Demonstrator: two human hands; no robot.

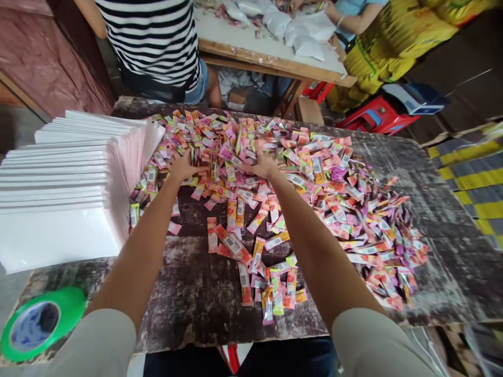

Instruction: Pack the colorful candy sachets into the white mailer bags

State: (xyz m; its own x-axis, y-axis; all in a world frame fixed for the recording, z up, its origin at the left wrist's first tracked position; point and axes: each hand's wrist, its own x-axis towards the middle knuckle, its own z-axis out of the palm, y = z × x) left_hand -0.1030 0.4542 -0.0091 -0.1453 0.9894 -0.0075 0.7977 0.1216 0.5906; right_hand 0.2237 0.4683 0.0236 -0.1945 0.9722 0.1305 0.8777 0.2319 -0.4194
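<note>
A wide heap of small colourful stick packets in pink, orange, green and purple spreads over the dark worn table. Both my arms stretch forward into it. My left hand rests on the heap's left part, its fingers spread and its thumb pointing right. Farther right, my right hand lies among the packets with fingers apart, some fingertips blurred against them. Neither hand visibly grips a packet. Loose packets lie scattered nearer to me, between my forearms.
Stacked white sheets or bags stand at the left, next to a roll of green tape. Across the table is a person in a striped top. Behind are another table with white bags, a red stool and yellow sacks.
</note>
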